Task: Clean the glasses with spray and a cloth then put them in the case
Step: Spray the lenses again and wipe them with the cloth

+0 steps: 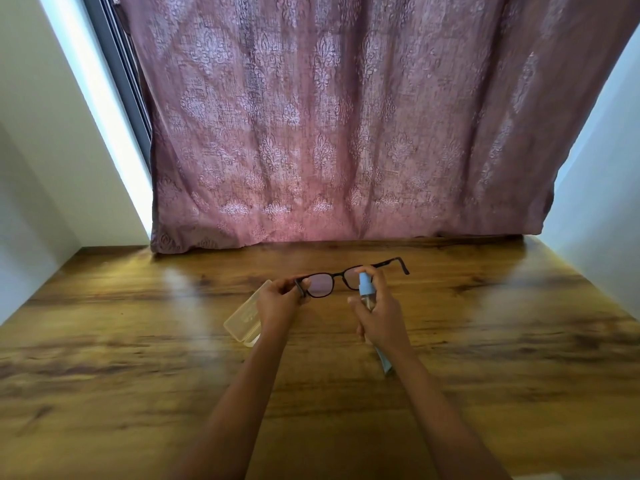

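my left hand (277, 301) pinches the thin dark-framed glasses (341, 274); beside them my right hand (381, 317) grips a slim blue-capped spray bottle (365, 287); a translucent oblong case (242, 318) lies beneath them.

Of the person, only the two arms show. The left forearm (242, 393) and the right forearm (440, 403) are bare along all their visible length. Both are slender and narrow toward the wrists. The left hand (277, 301) and the right hand (381, 315) are bare as well, with uncovered backs, knuckles and fingers. The fingers are slim. Finer detail, such as the nails, is too blurred to tell.
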A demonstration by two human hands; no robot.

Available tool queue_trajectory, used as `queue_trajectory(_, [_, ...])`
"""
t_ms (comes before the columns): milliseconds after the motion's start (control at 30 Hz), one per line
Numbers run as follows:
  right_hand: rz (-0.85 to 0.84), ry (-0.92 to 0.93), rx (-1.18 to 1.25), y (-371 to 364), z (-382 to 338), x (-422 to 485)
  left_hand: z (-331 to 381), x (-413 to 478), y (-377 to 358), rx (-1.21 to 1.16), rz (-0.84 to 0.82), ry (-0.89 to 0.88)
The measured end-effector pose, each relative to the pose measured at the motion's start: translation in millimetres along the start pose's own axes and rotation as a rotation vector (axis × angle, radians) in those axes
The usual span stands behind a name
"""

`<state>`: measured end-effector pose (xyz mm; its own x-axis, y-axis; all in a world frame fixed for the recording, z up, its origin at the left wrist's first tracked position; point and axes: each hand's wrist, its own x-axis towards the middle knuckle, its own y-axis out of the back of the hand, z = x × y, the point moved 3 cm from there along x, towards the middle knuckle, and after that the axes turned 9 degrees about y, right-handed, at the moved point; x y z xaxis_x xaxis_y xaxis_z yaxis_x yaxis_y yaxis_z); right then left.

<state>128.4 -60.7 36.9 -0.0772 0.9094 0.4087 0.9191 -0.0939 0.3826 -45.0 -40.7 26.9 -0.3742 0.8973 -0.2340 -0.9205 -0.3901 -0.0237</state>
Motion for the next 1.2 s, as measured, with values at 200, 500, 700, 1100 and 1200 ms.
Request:
queue_trajectory(200, [-0.038, 0.056, 0.038, 2, -5, 4, -1, 1, -1, 0.033, 0.021, -0.024])
queue_trajectory(500, [-0.032, -0.008, 0.146, 5, 5, -3, -6, 6, -1, 0.015, 0.034, 0.022])
queue_trajectory(700, [0.1, -0.201, 0.213, 19, 35, -7, -8, 6, -5, 0.012, 0.039, 0.053])
queue_trajectory(1100, [0.22, -0.101, -0.113, 46, 78, -4, 2, -3, -18, -0.002, 0.025, 0.064])
queue_trajectory(1200, [0.245, -0.159, -0.144, 47, 93, 0, 3, -3, -20, -0.015, 0.016, 0.08])
